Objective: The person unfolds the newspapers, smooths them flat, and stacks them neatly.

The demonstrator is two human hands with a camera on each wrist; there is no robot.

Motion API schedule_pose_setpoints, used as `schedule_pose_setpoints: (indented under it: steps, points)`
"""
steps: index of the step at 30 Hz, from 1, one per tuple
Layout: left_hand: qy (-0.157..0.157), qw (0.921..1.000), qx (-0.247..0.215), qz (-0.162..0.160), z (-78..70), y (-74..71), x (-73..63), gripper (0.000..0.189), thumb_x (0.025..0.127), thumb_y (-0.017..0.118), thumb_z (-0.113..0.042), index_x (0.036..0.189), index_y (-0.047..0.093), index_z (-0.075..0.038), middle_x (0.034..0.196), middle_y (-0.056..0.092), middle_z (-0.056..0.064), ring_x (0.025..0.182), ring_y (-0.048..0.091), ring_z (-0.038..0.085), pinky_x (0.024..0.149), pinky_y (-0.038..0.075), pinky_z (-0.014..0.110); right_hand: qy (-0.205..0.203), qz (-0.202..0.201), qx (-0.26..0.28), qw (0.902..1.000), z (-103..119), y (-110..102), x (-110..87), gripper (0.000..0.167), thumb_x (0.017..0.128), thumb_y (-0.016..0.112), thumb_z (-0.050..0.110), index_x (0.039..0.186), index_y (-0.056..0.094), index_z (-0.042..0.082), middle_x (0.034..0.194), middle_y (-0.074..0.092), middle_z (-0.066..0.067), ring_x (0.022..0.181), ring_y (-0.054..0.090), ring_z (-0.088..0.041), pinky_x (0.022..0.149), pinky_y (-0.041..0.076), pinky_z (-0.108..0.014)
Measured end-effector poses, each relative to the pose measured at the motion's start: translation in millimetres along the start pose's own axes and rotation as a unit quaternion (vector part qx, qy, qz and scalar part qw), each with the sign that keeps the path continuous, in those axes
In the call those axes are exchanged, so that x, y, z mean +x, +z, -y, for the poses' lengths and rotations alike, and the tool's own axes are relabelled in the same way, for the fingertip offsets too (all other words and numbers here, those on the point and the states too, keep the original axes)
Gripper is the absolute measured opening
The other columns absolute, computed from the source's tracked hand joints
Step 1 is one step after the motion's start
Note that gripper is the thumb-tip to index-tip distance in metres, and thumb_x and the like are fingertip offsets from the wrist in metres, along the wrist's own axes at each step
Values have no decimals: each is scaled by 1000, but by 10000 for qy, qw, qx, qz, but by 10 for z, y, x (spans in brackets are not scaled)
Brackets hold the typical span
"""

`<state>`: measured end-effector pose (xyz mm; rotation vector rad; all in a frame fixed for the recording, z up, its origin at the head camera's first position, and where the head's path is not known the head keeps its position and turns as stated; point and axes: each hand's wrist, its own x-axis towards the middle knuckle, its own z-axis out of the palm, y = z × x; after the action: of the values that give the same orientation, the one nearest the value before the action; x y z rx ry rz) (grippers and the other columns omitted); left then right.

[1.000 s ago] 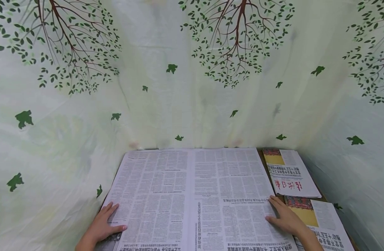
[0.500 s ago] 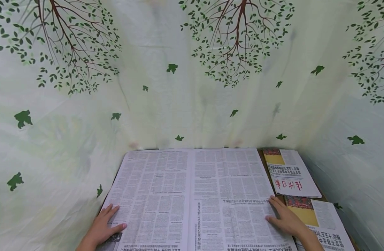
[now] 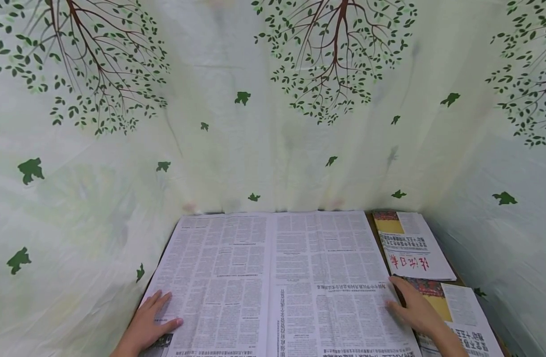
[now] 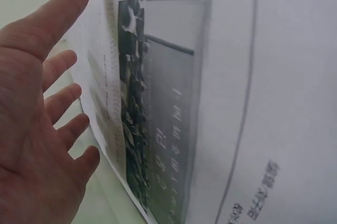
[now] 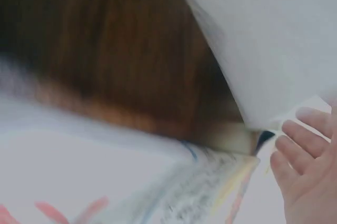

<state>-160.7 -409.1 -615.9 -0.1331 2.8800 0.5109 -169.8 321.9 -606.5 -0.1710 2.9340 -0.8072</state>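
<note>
An unfolded newspaper [image 3: 228, 277] lies flat across the middle in the head view, its fold running front to back. My left hand [image 3: 148, 320], fingers spread, rests on its left edge. The left wrist view shows that hand [image 4: 39, 124] with straight, parted fingers beside a printed photo [image 4: 163, 108]. At the opposite edge is my right hand [image 3: 415, 307], thumb over the sheet and index finger reaching forward along the margin. The right wrist view has its fingers [image 5: 300, 153] extended close to the sheet's border [image 5: 263, 50]; contact there cannot be told.
Two folded newspapers lie at the right: a far one [image 3: 417, 265] with red characters, and a nearer one [image 3: 471, 322] partly behind my right hand. Brown wooden tabletop [image 5: 131, 61] shows between papers. A pale cloth [image 3: 273, 163] printed with trees and leaves surrounds the table.
My right hand has shifted slightly rightward, toward the newspaper's right edge. The left hand stays almost where it was, and the unfolded newspaper keeps its place.
</note>
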Motion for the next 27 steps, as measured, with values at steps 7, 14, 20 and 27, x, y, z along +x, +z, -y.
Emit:
schedule_pose_setpoints:
  steps: [7, 14, 20, 27]
  points:
    - [408, 9986, -217, -257, -143, 19, -26, 104, 79, 76, -69, 153, 45, -3, 159, 30, 35, 142, 29, 60, 108, 31, 76, 117, -179, -182, 9996, -90, -253, 35, 68, 97, 71, 33, 146, 46, -7, 145, 49, -36, 125, 54, -55, 95, 49, -65]
    - [755, 9952, -302, -554, -394, 121, 2, 100, 79, 77, -68, 152, 48, -6, 158, 36, 33, 141, 35, 59, 106, 36, 74, 187, -441, -312, 9984, -148, -503, 167, 64, 98, 68, 26, 144, 46, -12, 142, 48, -41, 127, 48, -60, 99, 44, -70]
    - [979, 9901, -538, -844, -705, 239, 57, 98, 76, 80, -67, 152, 49, -13, 158, 40, 27, 143, 37, 55, 108, 38, 70, 190, -666, -313, 9971, -104, -467, 270, 60, 98, 67, 25, 142, 48, -12, 137, 53, -39, 126, 51, -58, 100, 43, -71]
    - [1254, 9841, -581, -1117, -987, 421, 174, 99, 72, 80, -72, 150, 54, -17, 157, 44, 22, 143, 42, 49, 111, 38, 67, 155, -922, -101, 9956, 8, -286, 426, 53, 99, 64, 21, 138, 52, -13, 137, 53, -38, 126, 50, -57, 102, 42, -70]
